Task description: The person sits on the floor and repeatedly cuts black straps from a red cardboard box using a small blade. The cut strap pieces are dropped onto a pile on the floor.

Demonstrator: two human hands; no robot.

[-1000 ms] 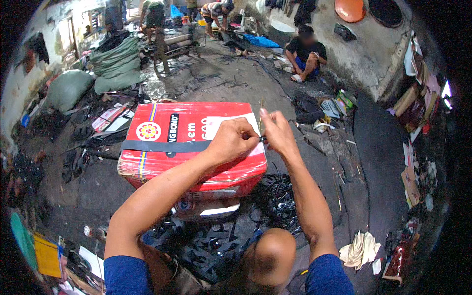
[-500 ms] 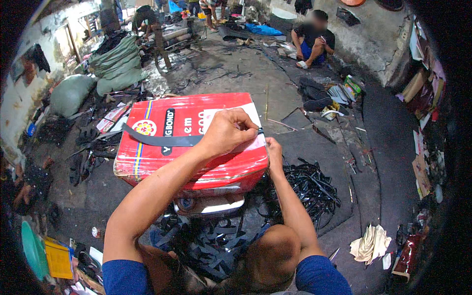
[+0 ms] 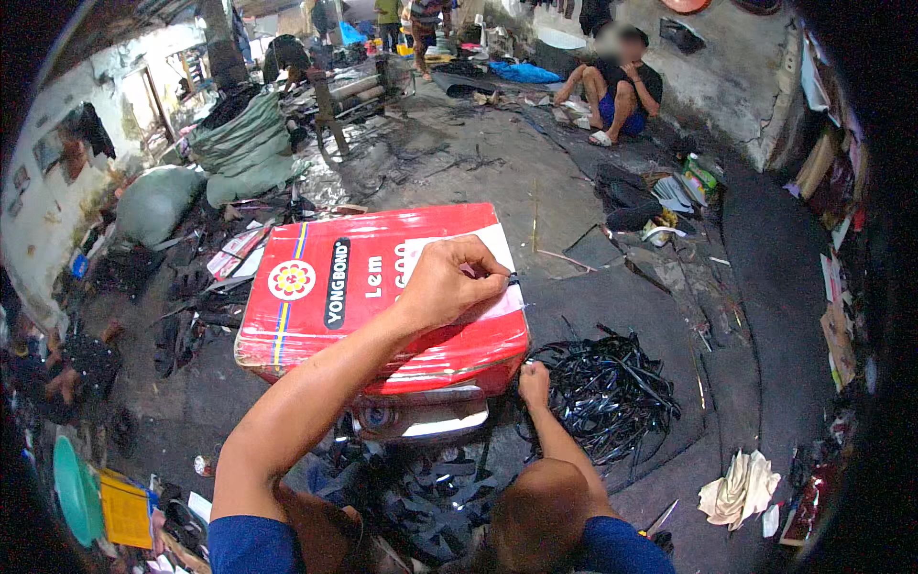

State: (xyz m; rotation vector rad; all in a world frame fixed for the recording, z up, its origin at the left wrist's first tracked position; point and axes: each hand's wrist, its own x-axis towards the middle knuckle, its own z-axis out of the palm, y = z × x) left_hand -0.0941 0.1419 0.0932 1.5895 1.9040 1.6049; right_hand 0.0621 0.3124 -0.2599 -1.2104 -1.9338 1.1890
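Note:
In front of me a red carton point(image 3: 382, 359) lies on a shiny metal tin point(image 3: 449, 421). My left hand point(image 3: 457, 277) rests on the carton's top at its right edge, thumb and fingers pinched together. A small black bit point(image 3: 514, 279) shows at those fingertips; what they grip is too small to make out. Lower down, just off the carton's near right corner, my right hand point(image 3: 535, 385) is closed, its contents hidden. Beside it on the floor is a tangled heap of thin black strips point(image 3: 612, 402). Flat dark offcuts point(image 3: 430, 497) lie between my legs.
Another person point(image 3: 626, 91) sits by the right wall. Stuffed green sacks point(image 3: 158, 196) stand at the left. A crumpled beige cloth point(image 3: 738, 490) and scissors point(image 3: 660, 518) lie at the lower right. A green basin point(image 3: 76, 490) and a yellow container point(image 3: 126, 509) are lower left.
The flat dark strip that lay across the carton under my left wrist is gone from there. My right hand has moved down and away from the left, which stays pinched at the edge.

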